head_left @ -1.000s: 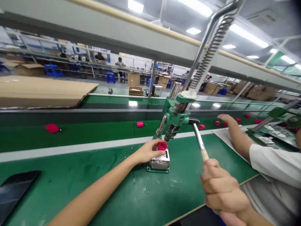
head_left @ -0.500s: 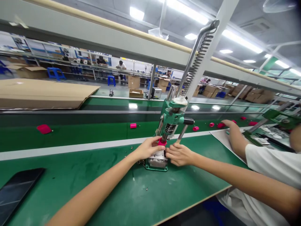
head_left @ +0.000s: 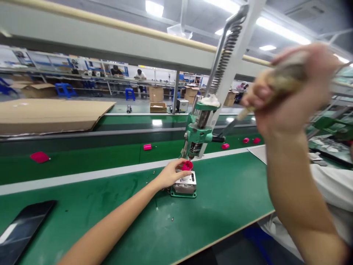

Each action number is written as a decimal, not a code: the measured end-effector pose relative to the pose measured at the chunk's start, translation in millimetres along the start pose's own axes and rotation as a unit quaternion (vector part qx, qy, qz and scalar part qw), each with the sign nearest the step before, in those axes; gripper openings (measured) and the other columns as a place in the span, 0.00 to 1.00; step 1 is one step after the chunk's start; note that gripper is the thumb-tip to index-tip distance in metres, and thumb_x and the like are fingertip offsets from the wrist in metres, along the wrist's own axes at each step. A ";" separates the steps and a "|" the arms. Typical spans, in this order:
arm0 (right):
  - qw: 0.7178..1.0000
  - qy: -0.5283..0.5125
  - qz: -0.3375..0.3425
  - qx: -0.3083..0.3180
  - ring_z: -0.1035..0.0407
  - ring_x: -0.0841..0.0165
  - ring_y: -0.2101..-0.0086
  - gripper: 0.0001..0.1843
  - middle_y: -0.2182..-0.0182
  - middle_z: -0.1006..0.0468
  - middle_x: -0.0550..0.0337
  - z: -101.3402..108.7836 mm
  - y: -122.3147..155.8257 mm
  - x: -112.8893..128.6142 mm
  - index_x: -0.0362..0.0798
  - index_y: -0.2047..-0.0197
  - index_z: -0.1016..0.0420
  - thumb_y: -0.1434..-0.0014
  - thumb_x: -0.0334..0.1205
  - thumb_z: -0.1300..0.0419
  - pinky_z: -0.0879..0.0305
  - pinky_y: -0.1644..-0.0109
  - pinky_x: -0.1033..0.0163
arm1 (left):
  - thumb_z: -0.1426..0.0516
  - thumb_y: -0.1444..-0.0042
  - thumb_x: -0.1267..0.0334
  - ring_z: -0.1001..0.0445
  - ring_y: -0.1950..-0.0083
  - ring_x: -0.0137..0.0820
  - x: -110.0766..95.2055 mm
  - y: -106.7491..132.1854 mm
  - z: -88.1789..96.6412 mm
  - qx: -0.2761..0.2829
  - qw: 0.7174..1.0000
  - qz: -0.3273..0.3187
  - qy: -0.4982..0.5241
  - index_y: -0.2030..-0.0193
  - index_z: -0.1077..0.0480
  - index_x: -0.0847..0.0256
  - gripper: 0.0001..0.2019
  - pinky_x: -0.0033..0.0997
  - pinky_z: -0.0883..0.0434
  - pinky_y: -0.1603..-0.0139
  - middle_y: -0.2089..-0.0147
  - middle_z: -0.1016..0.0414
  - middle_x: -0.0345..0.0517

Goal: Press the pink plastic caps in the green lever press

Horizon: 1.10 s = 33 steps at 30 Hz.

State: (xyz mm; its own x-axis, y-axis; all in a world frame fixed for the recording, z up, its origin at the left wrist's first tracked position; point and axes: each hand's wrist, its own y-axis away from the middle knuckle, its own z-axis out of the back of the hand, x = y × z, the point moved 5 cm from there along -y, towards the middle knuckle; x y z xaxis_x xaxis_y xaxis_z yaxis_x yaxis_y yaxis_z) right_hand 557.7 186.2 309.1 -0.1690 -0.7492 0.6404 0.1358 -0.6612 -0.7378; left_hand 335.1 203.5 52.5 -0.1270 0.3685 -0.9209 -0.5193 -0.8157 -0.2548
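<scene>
Fingers [head_left: 178, 166] of left hand [head_left: 168, 176] clasping red cap [head_left: 187, 166]; right hand [head_left: 289, 88] clenched round lever handle [head_left: 284, 73].

Head view: 1 green hand press [head_left: 199, 138] near the far edge of the tabletop [head_left: 226, 184]; cap held steady on the press's metal base [head_left: 184, 188], directly under its head; lever raised, right hand blurred. Also 5 red pieces [head_left: 225, 146] on the green belt [head_left: 82, 167] beyond the far edge; 1 phone [head_left: 23, 232] by the tabletop's near-left corner.

The green surface [head_left: 220, 191] carries a hand press [head_left: 183, 193] mid-bench, a dark phone [head_left: 23, 232] near left, and scattered small bits [head_left: 172, 219].
</scene>
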 end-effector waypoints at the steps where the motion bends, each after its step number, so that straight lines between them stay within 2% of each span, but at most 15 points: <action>1: 0.998 -0.046 -0.001 -0.049 0.52 0.69 0.78 0.29 0.76 0.50 0.64 -3.2 -16.7 0.1 0.52 0.62 0.36 0.41 0.72 0.41 0.54 0.74 0.64 | 0.34 0.42 0.48 0.23 0.47 0.43 -1.9 -0.5 5.2 -0.001 1.000 -0.011 -0.020 0.46 0.24 0.58 0.21 0.39 0.28 0.45 0.47 0.20 0.50; 3: 0.986 -0.128 -0.007 -0.111 0.58 0.72 0.79 0.29 0.76 0.53 0.66 -15.9 -47.5 -8.1 0.52 0.62 0.36 0.41 0.71 0.41 0.60 0.76 0.65 | 0.34 0.42 0.49 0.24 0.47 0.43 -3.7 -2.7 24.2 -0.015 0.997 -0.029 -0.068 0.48 0.24 0.57 0.20 0.40 0.29 0.43 0.48 0.21 0.49; 5: 0.975 -0.174 -0.026 -0.135 0.62 0.74 0.79 0.28 0.76 0.54 0.67 -28.4 -69.5 -22.1 0.51 0.63 0.36 0.40 0.69 0.40 0.64 0.76 0.66 | 0.34 0.42 0.49 0.24 0.47 0.44 2.3 -4.9 55.0 -0.066 0.991 -0.025 -0.114 0.49 0.25 0.57 0.20 0.41 0.30 0.41 0.48 0.21 0.49; 8: 0.969 -0.197 -0.025 -0.147 0.64 0.75 0.79 0.26 0.76 0.55 0.69 -33.6 -80.0 -36.4 0.50 0.63 0.36 0.38 0.67 0.42 0.65 0.75 0.66 | 0.39 0.38 0.45 0.25 0.41 0.45 31.7 -3.6 102.1 -0.151 0.980 0.004 -0.132 0.43 0.30 0.56 0.23 0.44 0.32 0.37 0.44 0.21 0.51; 10: 0.967 -0.204 -0.007 -0.154 0.64 0.76 0.79 0.27 0.76 0.55 0.69 -30.5 -78.2 -38.6 0.50 0.63 0.36 0.38 0.68 0.44 0.65 0.75 0.66 | 0.43 0.34 0.45 0.27 0.36 0.46 60.7 -1.3 118.5 -0.157 0.974 0.034 -0.157 0.40 0.34 0.55 0.23 0.50 0.37 0.31 0.39 0.23 0.54; 13: 0.966 -0.210 0.005 -0.150 0.63 0.77 0.79 0.30 0.76 0.55 0.69 -27.2 -75.9 -38.2 0.49 0.63 0.35 0.40 0.71 0.42 0.66 0.75 0.66 | 0.45 0.34 0.46 0.36 0.27 0.50 98.8 0.6 121.4 -0.109 0.949 0.096 -0.280 0.43 0.32 0.56 0.20 0.63 0.53 0.25 0.35 0.25 0.56; 15: 0.967 -0.212 0.006 -0.141 0.63 0.76 0.78 0.30 0.75 0.55 0.68 -27.1 -76.7 -38.0 0.50 0.63 0.35 0.43 0.71 0.39 0.66 0.75 0.65 | 0.45 0.34 0.46 0.42 0.24 0.53 111.3 0.6 118.5 -0.084 0.931 0.118 -0.334 0.42 0.31 0.56 0.21 0.66 0.58 0.24 0.33 0.28 0.57; 17: 0.967 -0.211 0.000 -0.144 0.64 0.76 0.78 0.31 0.75 0.55 0.68 -27.0 -77.1 -38.4 0.51 0.63 0.35 0.47 0.71 0.36 0.66 0.75 0.64 | 0.43 0.36 0.46 0.43 0.23 0.55 113.6 0.0 117.0 -0.082 0.929 0.117 -0.341 0.37 0.33 0.56 0.25 0.64 0.56 0.24 0.29 0.32 0.58; 20: 0.967 -0.211 -0.012 -0.139 0.63 0.76 0.78 0.32 0.75 0.55 0.69 -28.3 -75.0 -36.2 0.50 0.64 0.36 0.49 0.70 0.34 0.65 0.76 0.65 | 0.39 0.40 0.46 0.40 0.26 0.57 107.7 0.9 119.9 -0.128 0.932 0.088 -0.327 0.32 0.36 0.56 0.33 0.60 0.50 0.25 0.26 0.37 0.60; 24: 0.969 -0.214 -0.006 -0.121 0.60 0.78 0.79 0.32 0.75 0.54 0.70 -29.6 -71.2 -29.4 0.48 0.63 0.36 0.47 0.68 0.32 0.63 0.77 0.67 | 0.36 0.44 0.51 0.28 0.37 0.56 105.3 3.8 121.8 -0.163 0.949 0.083 -0.257 0.42 0.28 0.56 0.25 0.61 0.47 0.27 0.44 0.21 0.55; 27: 0.969 -0.217 -0.011 -0.118 0.62 0.79 0.80 0.37 0.76 0.55 0.71 -29.3 -71.4 -29.5 0.48 0.63 0.37 0.53 0.72 0.30 0.64 0.78 0.68 | 0.35 0.44 0.51 0.24 0.43 0.50 98.0 3.5 124.3 -0.192 0.957 0.086 -0.201 0.45 0.28 0.56 0.22 0.56 0.38 0.32 0.49 0.19 0.53; 28: 0.968 -0.218 -0.010 -0.120 0.62 0.79 0.80 0.37 0.76 0.55 0.71 -29.2 -71.5 -30.0 0.49 0.63 0.37 0.53 0.73 0.31 0.64 0.78 0.68 | 0.35 0.43 0.49 0.23 0.45 0.48 93.9 3.0 125.5 -0.205 0.965 0.085 -0.136 0.46 0.29 0.57 0.22 0.52 0.33 0.36 0.49 0.19 0.53; 30: 0.967 -0.224 -0.007 -0.119 0.62 0.79 0.79 0.35 0.76 0.55 0.71 -30.2 -71.1 -30.9 0.49 0.63 0.37 0.50 0.72 0.32 0.64 0.78 0.68 | 0.36 0.42 0.45 0.20 0.51 0.43 83.8 1.4 125.3 -0.213 0.972 0.078 0.062 0.48 0.30 0.59 0.23 0.46 0.28 0.43 0.52 0.18 0.53; 32: 0.966 -0.234 -0.003 -0.114 0.62 0.78 0.79 0.30 0.76 0.55 0.71 -32.2 -70.1 -31.4 0.48 0.63 0.36 0.44 0.68 0.34 0.64 0.78 0.68 | 0.38 0.41 0.44 0.20 0.58 0.40 70.3 -0.4 120.5 -0.184 0.947 0.061 0.257 0.51 0.28 0.61 0.22 0.43 0.26 0.48 0.57 0.19 0.51; 33: 0.965 -0.238 0.000 -0.114 0.62 0.78 0.79 0.28 0.76 0.55 0.71 -32.9 -69.5 -31.6 0.48 0.63 0.35 0.42 0.66 0.35 0.63 0.77 0.68 | 0.39 0.39 0.44 0.20 0.60 0.38 62.8 -0.6 117.5 -0.163 0.934 0.052 0.314 0.52 0.27 0.62 0.22 0.42 0.26 0.50 0.60 0.19 0.50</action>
State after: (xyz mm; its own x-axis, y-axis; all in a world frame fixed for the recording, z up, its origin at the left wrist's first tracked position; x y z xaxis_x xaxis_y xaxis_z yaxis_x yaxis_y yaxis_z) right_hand 521.5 257.0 333.1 0.3058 -0.7173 0.6261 -0.0913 -0.6767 -0.7306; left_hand 228.2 279.5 29.4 0.4105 0.0287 -0.9114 -0.2347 -0.9625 -0.1361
